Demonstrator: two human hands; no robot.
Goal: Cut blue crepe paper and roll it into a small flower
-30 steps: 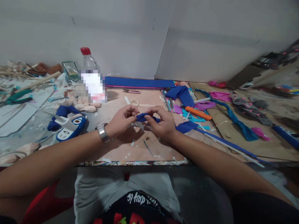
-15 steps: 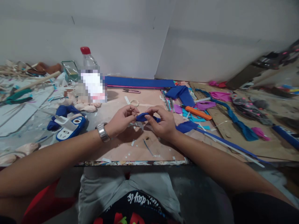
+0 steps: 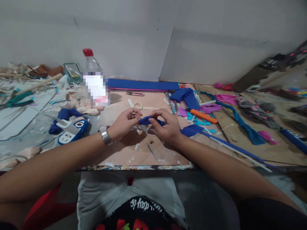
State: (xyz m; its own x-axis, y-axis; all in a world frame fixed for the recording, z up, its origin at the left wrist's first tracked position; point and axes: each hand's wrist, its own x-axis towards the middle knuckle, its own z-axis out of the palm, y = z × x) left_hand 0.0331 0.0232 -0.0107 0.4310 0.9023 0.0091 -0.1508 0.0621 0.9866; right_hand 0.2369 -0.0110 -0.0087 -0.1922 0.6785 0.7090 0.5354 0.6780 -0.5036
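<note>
Between my two hands, just above the worktop [image 3: 124,150], is a strip of blue fabric [image 3: 145,120]. My left hand [image 3: 126,123], with a metal watch on its wrist, pinches the strip's left end between thumb and fingertips. From the right, my right hand [image 3: 165,125] grips the same strip with its thumb on top. Some clear, see-through material [image 3: 141,129] shows below my left fingers; what it is I cannot make out. Behind my hands lies a pale ring of tape [image 3: 137,106]. Thread snips [image 3: 135,94] rest farther back.
A red-capped bottle [image 3: 88,52] stands at the back left beside a blurred-out bright screen. A blue-and-white power strip [image 3: 73,131] and green-handled pliers [image 3: 20,99] lie left. To the right are an orange cutter [image 3: 203,116], blue fabric pieces [image 3: 185,96] and coloured scraps.
Both hands stay almost in place on the blue fabric strip. The left fingertips have shifted very slightly to the left.
</note>
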